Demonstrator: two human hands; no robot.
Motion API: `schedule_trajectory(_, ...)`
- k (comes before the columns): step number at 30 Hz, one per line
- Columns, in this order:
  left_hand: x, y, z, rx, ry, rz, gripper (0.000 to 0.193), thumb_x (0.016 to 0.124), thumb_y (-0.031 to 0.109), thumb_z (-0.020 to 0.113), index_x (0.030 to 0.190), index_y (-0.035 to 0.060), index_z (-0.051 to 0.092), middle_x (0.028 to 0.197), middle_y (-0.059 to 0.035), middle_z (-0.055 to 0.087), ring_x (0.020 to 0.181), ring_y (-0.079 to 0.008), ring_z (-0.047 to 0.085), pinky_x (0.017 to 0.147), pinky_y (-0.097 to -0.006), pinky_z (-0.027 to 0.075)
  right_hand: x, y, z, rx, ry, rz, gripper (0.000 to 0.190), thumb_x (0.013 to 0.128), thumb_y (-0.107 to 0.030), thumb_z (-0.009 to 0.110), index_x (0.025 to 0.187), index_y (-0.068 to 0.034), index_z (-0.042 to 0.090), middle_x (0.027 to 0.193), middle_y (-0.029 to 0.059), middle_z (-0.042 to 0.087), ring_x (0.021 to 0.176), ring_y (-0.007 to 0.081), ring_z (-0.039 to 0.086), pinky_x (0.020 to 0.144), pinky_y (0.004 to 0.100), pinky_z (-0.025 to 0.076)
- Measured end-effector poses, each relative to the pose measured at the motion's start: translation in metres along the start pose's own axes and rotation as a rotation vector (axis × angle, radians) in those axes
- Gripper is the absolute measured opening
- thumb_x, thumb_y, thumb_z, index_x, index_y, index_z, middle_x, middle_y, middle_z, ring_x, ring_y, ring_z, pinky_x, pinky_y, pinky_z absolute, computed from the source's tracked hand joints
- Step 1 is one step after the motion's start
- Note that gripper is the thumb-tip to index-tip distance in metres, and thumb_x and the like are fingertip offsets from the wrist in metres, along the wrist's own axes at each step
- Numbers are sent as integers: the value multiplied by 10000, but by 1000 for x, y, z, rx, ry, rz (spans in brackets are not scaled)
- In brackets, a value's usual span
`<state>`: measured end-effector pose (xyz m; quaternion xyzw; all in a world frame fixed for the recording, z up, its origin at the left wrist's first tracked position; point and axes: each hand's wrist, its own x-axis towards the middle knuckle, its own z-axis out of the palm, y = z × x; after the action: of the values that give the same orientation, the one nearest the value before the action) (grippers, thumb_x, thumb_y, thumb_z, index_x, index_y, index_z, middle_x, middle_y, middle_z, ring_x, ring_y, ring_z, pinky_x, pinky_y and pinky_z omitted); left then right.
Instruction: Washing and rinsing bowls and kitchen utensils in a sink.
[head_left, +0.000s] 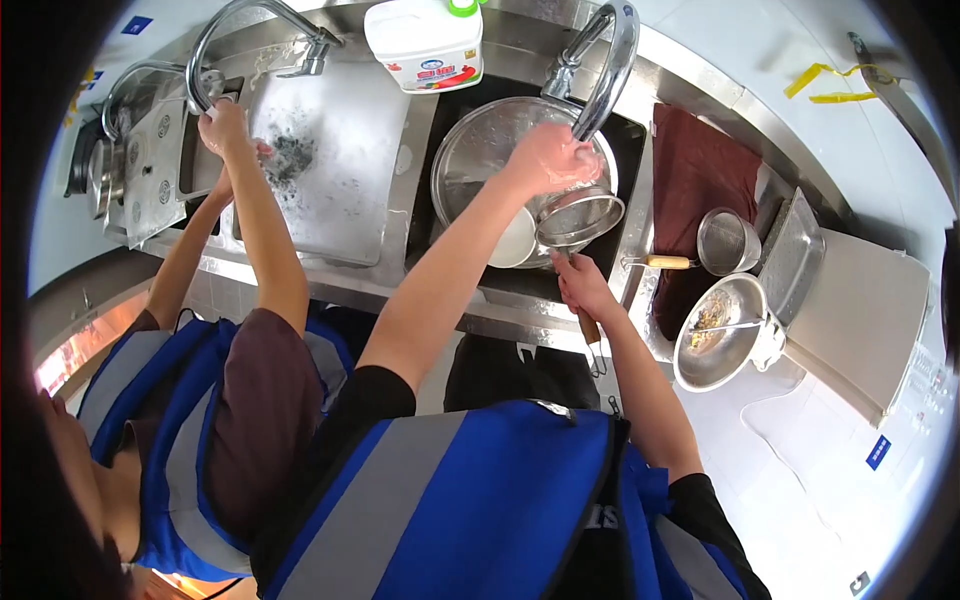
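Note:
My right hand (586, 289) grips the wooden handle of a round metal strainer (581, 217), its bowl tilted above the sink. My left hand (553, 159) is wet and right beneath the spout of a chrome tap (626, 52), just above the strainer's rim. The left fingers are partly hidden, so whether they hold anything is unclear. Under both hands a large metal basin (469, 146) stands in the sink. Inside it, a white bowl (514, 244) shows partly behind my left forearm.
A co-worker's hands (225, 131) are at another tap, over a foamy sink (337, 165) on the left. A white detergent jug (427, 45) stands behind. To the right are a brown cloth (697, 172), a second strainer (727, 240) and a metal bowl (720, 334) with food scraps.

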<state>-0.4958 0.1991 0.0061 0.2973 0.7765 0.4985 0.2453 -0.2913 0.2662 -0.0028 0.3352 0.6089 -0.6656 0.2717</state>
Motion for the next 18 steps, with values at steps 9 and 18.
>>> schedule_trajectory(9,2,11,4,104,144,-140,297,692,333,666,675,37,642,657,-163,620,665,-347,614,645,-412,483,9,10,-2,50,24,49,419,961,-409,428,716,-70,399,468,8,393,314,101,359,299,269,326)
schedule_trajectory(18,-1,-25,-2,143,319,-168,306,724,379,630,781,84,687,716,-180,628,733,-360,617,659,-409,490,12,-4,19,110,-88,36,445,960,-424,418,718,-52,421,460,17,388,329,113,378,324,278,333)
